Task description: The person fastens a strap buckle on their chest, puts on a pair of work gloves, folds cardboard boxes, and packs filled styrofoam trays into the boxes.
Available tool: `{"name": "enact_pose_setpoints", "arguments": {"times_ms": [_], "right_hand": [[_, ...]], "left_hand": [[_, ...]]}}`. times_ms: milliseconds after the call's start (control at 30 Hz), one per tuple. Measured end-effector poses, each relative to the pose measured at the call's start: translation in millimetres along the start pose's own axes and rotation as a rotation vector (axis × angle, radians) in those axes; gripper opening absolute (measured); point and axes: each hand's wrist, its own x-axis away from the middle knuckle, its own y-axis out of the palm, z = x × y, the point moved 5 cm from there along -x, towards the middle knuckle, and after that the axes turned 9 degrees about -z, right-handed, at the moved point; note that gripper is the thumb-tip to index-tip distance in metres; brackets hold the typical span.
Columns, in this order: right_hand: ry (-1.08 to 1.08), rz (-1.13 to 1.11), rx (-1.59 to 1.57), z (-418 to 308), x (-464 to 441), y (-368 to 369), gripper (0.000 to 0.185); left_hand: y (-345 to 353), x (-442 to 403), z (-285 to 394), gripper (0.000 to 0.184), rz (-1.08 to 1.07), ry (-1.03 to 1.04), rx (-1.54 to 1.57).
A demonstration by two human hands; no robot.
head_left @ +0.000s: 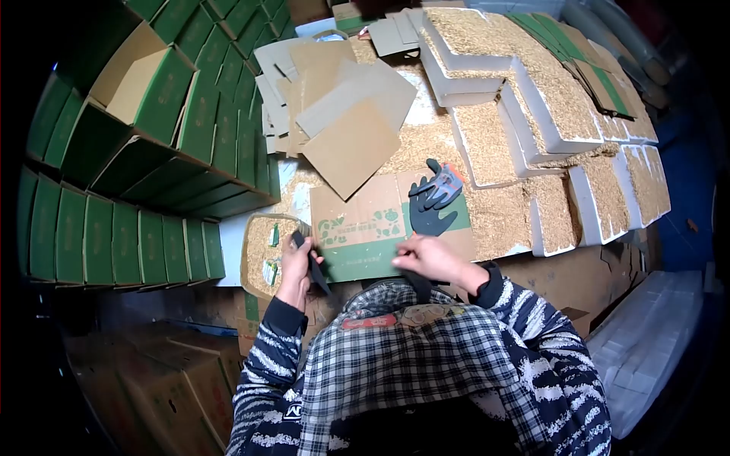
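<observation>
My left hand (296, 266) is closed around a black strap (319, 275), whose loose part hangs down toward my lap. To the right, my right hand (432, 258) has its fingers curled in a pinch, and another dark strap (418, 286) runs from beneath it to the checked apron (403, 353) I wear. Both hands are over the near edge of a flat cardboard sheet (357, 209) with a green printed band. A pair of dark grey work gloves (435, 204) lies on this sheet, just beyond my right hand.
Green boxes (163, 87) are stacked at the left. Loose cardboard pieces (353, 156) are piled at the back. White blocks topped with tan shavings (487, 140) stand stepped at the right. A small open carton (258, 251) with green packets sits beside my left hand.
</observation>
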Motion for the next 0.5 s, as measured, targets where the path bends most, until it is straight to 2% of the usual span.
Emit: {"name": "enact_pose_setpoints", "arguments": {"times_ms": [33,67,100,133,167,233,267,300,400,467,500], "right_hand": [[0.039,0.123,0.084,21.5,8.2,-15.1,0.032],[0.166,0.215,0.122,31.7,18.8,-29.8,0.03],[0.247,0.267,0.149,50.7,25.6,-34.4,0.03],[0.203,0.306,0.177,62.0,28.7,-34.6,0.029],[0.159,0.342,0.203,71.5,31.3,-31.2,0.029],[0.064,0.192,0.25,67.0,24.7,-13.6,0.033],[0.069,0.163,0.24,65.6,20.6,-1.0,0.039],[0.107,0.156,0.271,68.8,16.7,13.7,0.047],[0.142,0.194,0.462,92.6,4.5,31.4,0.039],[0.085,0.168,0.176,105.6,-1.3,19.6,0.025],[0.082,0.175,0.184,94.4,-0.8,5.9,0.025]], "left_hand": [[-18.4,1.5,-5.6,0.058,0.176,0.044,-0.075],[-19.0,6.7,-6.1,0.058,0.169,0.045,-0.076],[-20.8,16.8,5.5,0.069,0.266,0.15,-0.36],[-18.9,23.6,15.7,0.08,0.363,0.256,-0.643],[-17.7,19.5,10.8,0.08,0.359,0.254,-0.644],[13.2,18.6,23.8,0.074,0.176,0.579,-0.792],[31.8,20.3,18.5,0.068,-0.042,0.419,-0.418],[48.3,18.8,14.9,0.057,-0.148,0.417,-0.311],[92.6,21.9,3.3,0.04,-0.406,0.273,-0.306],[119.6,30.6,4.7,0.033,-0.536,0.244,-0.292],[129.1,33.6,5.8,0.032,-0.564,0.273,-0.338]]}}
